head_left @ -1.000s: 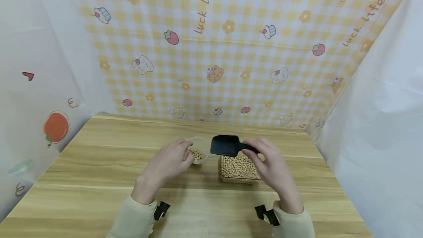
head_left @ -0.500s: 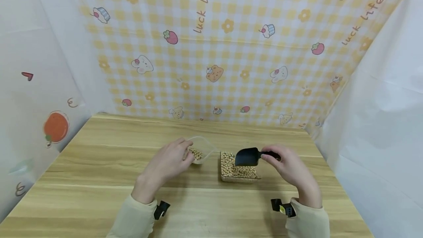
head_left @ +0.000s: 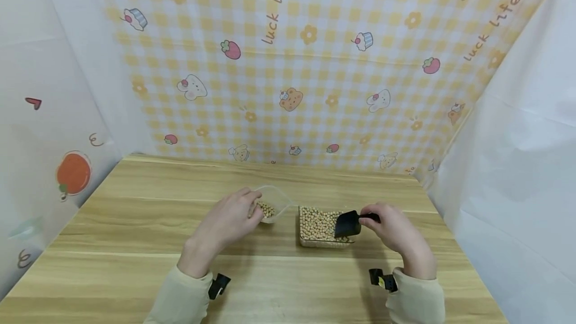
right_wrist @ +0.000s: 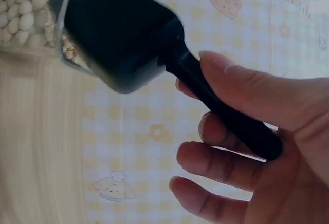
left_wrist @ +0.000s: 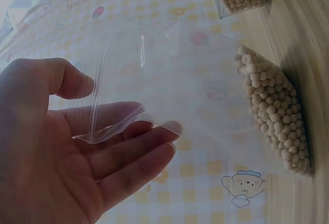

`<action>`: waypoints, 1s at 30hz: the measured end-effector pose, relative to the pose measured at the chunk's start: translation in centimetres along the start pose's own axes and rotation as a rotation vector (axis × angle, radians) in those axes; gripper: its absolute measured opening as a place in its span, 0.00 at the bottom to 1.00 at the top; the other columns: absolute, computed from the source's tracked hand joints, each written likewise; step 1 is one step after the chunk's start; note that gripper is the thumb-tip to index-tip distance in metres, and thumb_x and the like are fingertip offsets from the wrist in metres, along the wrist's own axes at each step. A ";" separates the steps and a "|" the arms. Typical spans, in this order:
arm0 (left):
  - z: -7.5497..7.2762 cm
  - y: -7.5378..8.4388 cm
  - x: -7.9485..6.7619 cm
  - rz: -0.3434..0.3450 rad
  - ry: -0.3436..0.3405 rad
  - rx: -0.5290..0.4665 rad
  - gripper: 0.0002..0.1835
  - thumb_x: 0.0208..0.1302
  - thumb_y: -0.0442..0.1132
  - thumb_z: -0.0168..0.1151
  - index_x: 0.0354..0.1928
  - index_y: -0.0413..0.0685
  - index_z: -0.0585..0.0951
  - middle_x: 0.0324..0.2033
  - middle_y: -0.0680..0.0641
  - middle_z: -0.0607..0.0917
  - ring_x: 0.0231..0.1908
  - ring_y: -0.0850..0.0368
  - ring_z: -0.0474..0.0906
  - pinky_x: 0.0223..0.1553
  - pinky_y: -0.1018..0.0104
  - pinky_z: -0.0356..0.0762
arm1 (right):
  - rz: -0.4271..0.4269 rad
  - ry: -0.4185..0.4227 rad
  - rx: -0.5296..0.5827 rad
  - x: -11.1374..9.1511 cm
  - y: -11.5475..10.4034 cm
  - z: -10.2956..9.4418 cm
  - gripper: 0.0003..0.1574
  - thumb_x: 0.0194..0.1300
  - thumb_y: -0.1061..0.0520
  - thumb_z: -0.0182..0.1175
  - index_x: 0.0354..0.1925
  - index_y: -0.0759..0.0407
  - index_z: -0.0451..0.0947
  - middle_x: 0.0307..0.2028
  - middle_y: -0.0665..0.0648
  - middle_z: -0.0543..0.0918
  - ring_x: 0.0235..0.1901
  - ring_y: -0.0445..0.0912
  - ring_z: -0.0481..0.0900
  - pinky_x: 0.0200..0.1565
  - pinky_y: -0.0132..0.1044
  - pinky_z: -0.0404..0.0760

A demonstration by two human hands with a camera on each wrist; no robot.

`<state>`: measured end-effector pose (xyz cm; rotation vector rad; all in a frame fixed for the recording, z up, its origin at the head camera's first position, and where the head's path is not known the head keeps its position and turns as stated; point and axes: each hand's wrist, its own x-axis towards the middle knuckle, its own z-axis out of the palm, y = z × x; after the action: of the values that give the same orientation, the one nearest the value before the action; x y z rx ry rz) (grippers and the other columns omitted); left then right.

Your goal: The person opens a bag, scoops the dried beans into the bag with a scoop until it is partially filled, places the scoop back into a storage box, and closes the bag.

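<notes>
My left hand holds the mouth edge of a clear zip bag, thumb on one side and fingers on the other. Dry soybeans fill the bag's bottom, which rests on the table. In my right hand is the handle of a black scoop, gripped between thumb and fingers. The scoop's front edge dips into the soybeans at the right end of a clear rectangular box. That box, well filled with beans, stands just right of the bag.
A wooden table lies under everything. Behind it hangs a yellow checked cloth with cartoon prints. White sheets flank the table on both sides. A small black camera is strapped at the left wrist.
My right hand has carried the scoop from near the bag rightward and down, and its front edge now enters the beans in the box. The left hand stays at the bag.
</notes>
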<state>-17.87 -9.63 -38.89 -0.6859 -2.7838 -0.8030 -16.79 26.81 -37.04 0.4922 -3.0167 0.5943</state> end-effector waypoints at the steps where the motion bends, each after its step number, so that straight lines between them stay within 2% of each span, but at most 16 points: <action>1: 0.0 0.0 0.0 0.001 0.001 0.000 0.21 0.65 0.40 0.52 0.56 0.35 0.80 0.51 0.43 0.82 0.30 0.59 0.71 0.42 0.59 0.75 | 0.002 0.007 -0.006 0.0 -0.1 0.0 0.05 0.65 0.60 0.63 0.40 0.57 0.84 0.38 0.54 0.83 0.36 0.47 0.79 0.38 0.46 0.77; 6: -0.1 0.0 0.0 -0.002 0.008 0.001 0.21 0.65 0.40 0.52 0.55 0.35 0.80 0.51 0.43 0.82 0.29 0.60 0.71 0.41 0.61 0.75 | 0.001 0.028 -0.029 0.4 -0.5 0.1 0.05 0.64 0.61 0.64 0.39 0.58 0.84 0.36 0.54 0.82 0.35 0.46 0.78 0.37 0.45 0.78; 13: 0.2 0.1 -0.1 -0.018 -0.020 -0.016 0.22 0.66 0.41 0.52 0.56 0.35 0.80 0.51 0.43 0.82 0.29 0.60 0.71 0.40 0.61 0.75 | -0.036 0.008 -0.010 0.7 -0.2 1.1 0.04 0.63 0.61 0.65 0.38 0.58 0.85 0.35 0.53 0.83 0.37 0.48 0.80 0.39 0.46 0.78; 19: 0.2 0.1 -0.2 -0.017 -0.002 -0.001 0.22 0.66 0.41 0.51 0.56 0.35 0.80 0.52 0.43 0.82 0.29 0.60 0.71 0.41 0.61 0.74 | -0.054 -0.006 0.048 1.1 0.7 2.0 0.08 0.64 0.59 0.64 0.41 0.58 0.85 0.40 0.54 0.85 0.42 0.52 0.82 0.42 0.49 0.79; 26: 0.1 0.0 -0.3 -0.010 0.003 0.012 0.21 0.67 0.41 0.51 0.55 0.36 0.80 0.52 0.43 0.82 0.32 0.59 0.74 0.45 0.57 0.77 | -0.049 -0.009 0.128 1.5 2.0 3.1 0.08 0.66 0.57 0.63 0.43 0.57 0.84 0.41 0.53 0.84 0.42 0.51 0.81 0.43 0.48 0.78; 30: 0.0 0.1 -0.2 -0.007 0.001 0.006 0.22 0.68 0.43 0.51 0.56 0.36 0.80 0.53 0.43 0.81 0.41 0.54 0.79 0.50 0.53 0.77 | -0.024 -0.015 0.217 1.7 3.3 4.1 0.09 0.68 0.57 0.61 0.44 0.58 0.83 0.42 0.53 0.83 0.40 0.49 0.80 0.40 0.44 0.78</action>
<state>-17.62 -9.65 -38.96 -0.6747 -2.7876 -0.7953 -19.28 27.68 -41.91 0.5422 -2.9704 0.9261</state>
